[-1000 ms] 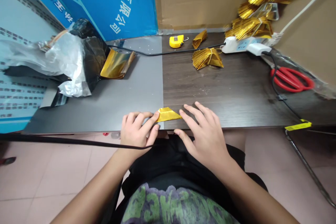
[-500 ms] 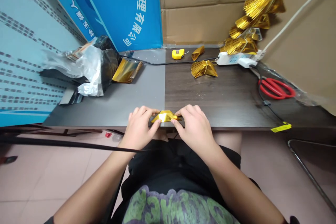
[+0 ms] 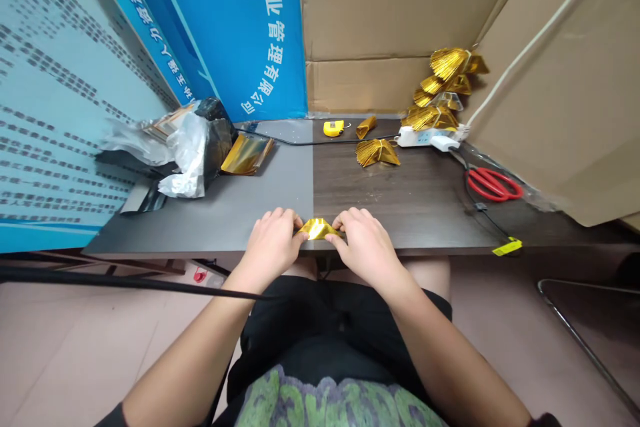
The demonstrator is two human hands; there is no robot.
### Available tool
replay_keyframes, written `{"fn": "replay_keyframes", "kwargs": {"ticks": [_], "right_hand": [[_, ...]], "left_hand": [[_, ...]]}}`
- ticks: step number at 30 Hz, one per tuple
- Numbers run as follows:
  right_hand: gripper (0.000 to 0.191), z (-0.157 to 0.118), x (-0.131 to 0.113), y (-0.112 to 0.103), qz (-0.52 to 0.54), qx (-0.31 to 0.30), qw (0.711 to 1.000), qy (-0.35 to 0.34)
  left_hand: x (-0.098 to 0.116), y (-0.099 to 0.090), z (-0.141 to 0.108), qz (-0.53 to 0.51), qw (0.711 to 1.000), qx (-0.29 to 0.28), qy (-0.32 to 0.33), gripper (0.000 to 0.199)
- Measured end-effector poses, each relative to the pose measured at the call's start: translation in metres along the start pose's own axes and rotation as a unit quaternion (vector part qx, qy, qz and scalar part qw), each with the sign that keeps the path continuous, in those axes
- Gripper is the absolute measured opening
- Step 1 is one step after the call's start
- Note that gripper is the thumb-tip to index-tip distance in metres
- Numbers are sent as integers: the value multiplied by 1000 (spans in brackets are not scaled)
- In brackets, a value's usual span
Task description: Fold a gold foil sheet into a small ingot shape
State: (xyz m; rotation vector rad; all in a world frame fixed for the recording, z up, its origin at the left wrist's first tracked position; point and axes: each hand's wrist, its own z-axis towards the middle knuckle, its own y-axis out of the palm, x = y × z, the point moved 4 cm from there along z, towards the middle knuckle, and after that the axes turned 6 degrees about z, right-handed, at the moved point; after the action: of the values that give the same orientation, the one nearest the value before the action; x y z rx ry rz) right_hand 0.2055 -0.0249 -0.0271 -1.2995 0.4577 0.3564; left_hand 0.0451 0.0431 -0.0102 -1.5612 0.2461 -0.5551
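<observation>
Between my two hands, at the front edge of the table [image 3: 415, 213], is a piece of folded gold foil paper [image 3: 317, 229] with a raised, shiny middle. My left hand [image 3: 274, 237] pinches its left end between thumb and fingers. On the other end, my right hand [image 3: 365, 237] has the same kind of pinch. A fanned bundle of folded gold paper [image 3: 376, 153] lies beyond my right hand, with a single folded gold piece [image 3: 367, 127] behind it. A stack of flat gold sheets [image 3: 247, 155] rests at the back left.
A yellow tape measure [image 3: 333, 128] sits at the back. Right of it are a white power strip [image 3: 417, 137], piled gold bundles [image 3: 433, 118] and red-handled scissors [image 3: 494, 185]. Crumpled plastic bags [image 3: 187, 153] stand at the left. A black cable [image 3: 295, 143] runs along the back.
The camera view has tilted upward, so the tabletop things appear lower and the right-hand ones nearer the middle. Both hands still grip the gold paper, its ends now more covered by the fingers.
</observation>
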Motion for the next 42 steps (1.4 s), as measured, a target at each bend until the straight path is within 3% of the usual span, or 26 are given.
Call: {"fn": "replay_keyframes", "kwargs": {"ticks": [4, 8, 12, 15, 16, 21, 26, 30, 33, 35, 38, 40, 42], "right_hand": [[11, -3, 1, 2, 47, 12, 999, -17], [10, -2, 3, 2, 131, 18, 990, -36], [29, 9, 9, -4, 222, 22, 973, -61], [8, 24, 14, -10, 251, 21, 964, -85], [2, 31, 15, -11, 256, 20, 962, -93], [7, 66, 24, -16, 253, 9, 959, -125], [17, 113, 41, -28, 176, 21, 974, -144], [14, 151, 66, -51, 74, 31, 980, -182], [22, 168, 100, -73, 17, 64, 983, -172], [35, 171, 126, -82, -2, 79, 984, -159], [72, 170, 157, -81, -15, 38, 987, -158], [79, 170, 168, -74, -17, 6, 988, -153], [73, 171, 171, -65, -18, -13, 989, -145]], "left_hand": [[-1, 4, -3, -60, 998, 7, 23, 6], [-6, 7, -2, -155, 985, 26, 75, 20], [-8, -1, 6, -198, 968, 56, 144, 11], [-5, -9, 17, -217, 958, 60, 178, 19], [-3, -11, 22, -222, 956, 60, 182, 19], [10, -15, 60, -243, 949, 20, 198, 18], [18, -24, 115, -228, 955, 55, 182, 26], [14, -21, 153, -205, 960, 132, 138, 17], [0, -8, 170, -199, 959, 189, 74, 25], [-7, 3, 175, -201, 961, 180, 62, 25], [-6, 15, 174, -210, 963, 134, 97, 24], [2, 16, 170, -211, 963, 104, 129, 25], [11, 14, 166, -201, 964, 84, 155, 25]]}}
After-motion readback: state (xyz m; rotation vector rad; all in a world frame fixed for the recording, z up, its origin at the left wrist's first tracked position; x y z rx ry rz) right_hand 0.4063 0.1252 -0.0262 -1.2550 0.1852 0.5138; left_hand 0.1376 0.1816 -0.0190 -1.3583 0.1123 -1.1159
